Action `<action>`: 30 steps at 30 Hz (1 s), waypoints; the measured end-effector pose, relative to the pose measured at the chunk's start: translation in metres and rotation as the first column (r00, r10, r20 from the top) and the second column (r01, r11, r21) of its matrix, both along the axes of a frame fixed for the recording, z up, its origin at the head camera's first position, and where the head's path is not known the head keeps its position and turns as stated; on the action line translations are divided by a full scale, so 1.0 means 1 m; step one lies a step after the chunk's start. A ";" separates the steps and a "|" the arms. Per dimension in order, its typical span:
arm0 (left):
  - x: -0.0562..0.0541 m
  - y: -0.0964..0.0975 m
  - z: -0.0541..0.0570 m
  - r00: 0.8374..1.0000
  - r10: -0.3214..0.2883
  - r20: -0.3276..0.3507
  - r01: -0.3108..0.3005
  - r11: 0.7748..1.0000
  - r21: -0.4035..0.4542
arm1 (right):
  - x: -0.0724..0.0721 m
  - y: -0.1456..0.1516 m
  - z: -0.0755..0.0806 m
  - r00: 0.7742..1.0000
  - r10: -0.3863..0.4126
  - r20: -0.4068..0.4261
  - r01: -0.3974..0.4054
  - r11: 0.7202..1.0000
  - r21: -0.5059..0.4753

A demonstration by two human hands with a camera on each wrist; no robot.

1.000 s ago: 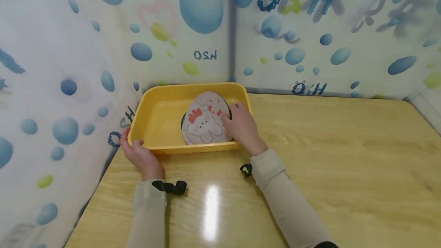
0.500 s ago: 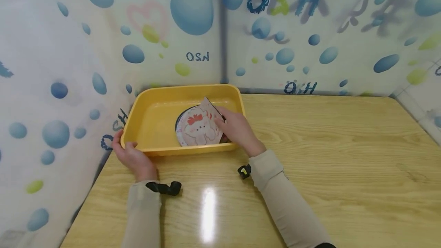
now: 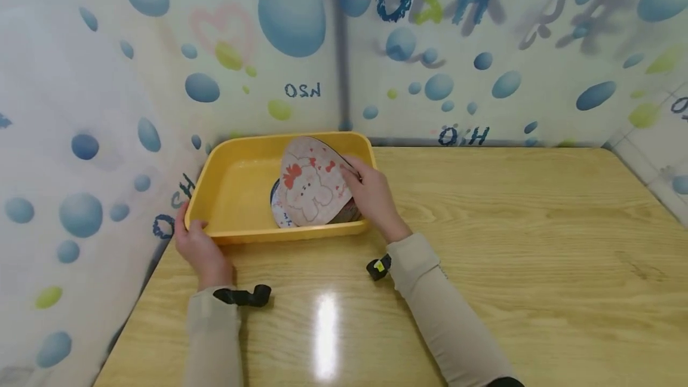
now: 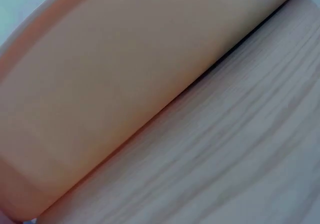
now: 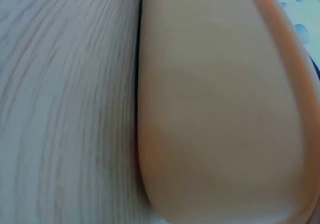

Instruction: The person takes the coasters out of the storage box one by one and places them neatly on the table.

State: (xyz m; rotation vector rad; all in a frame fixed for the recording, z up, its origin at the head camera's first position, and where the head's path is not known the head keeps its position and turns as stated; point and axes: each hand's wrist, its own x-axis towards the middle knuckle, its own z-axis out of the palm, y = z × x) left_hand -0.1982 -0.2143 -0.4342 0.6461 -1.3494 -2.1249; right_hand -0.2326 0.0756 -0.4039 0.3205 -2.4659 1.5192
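A yellow tray [image 3: 231, 196] stands on the table near the back wall. My left hand [image 3: 201, 255] grips its front left corner, thumb over the rim and fingers along the outer side. Inside, toward the right end, my right hand [image 3: 372, 196] pinches the right edge of a round pink mat [image 3: 314, 187] printed with a white cartoon animal and red bow. This mat is tilted up over another round, dark-edged mat [image 3: 279, 211], which is partly hidden. Something brown [image 3: 348, 212] shows under the lifted mat by the hand. Both wrist views show mainly the tray's outer wall [image 4: 110, 58] [image 5: 220, 93].
The wood-grain table [image 3: 510, 255] extends to the right and front. A bubble-printed wall covering [image 3: 430, 64] stands close behind the tray, and another stretch [image 3: 80, 214] runs along the left. Black wrist cameras [image 3: 262, 295] sit at the sleeves.
The upper mat, bent at its top right half a second ago, now leans up and shifts over the lower one, baring its left edge. My left hand stays at the tray corner.
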 end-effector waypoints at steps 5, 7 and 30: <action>-0.002 -0.007 0.001 0.994 -0.089 0.070 0.088 0.996 0.023 | -0.002 0.004 0.000 0.998 0.033 0.047 -0.027 0.994 -0.109; -0.003 -0.010 0.002 0.987 -0.130 0.093 0.128 0.992 0.020 | -0.003 0.006 0.001 0.998 0.043 0.052 -0.034 0.986 -0.161; 0.004 -0.032 0.003 0.942 -0.331 0.050 0.333 0.942 -0.043 | 0.012 0.017 0.018 0.973 0.194 0.128 -0.091 0.824 -0.559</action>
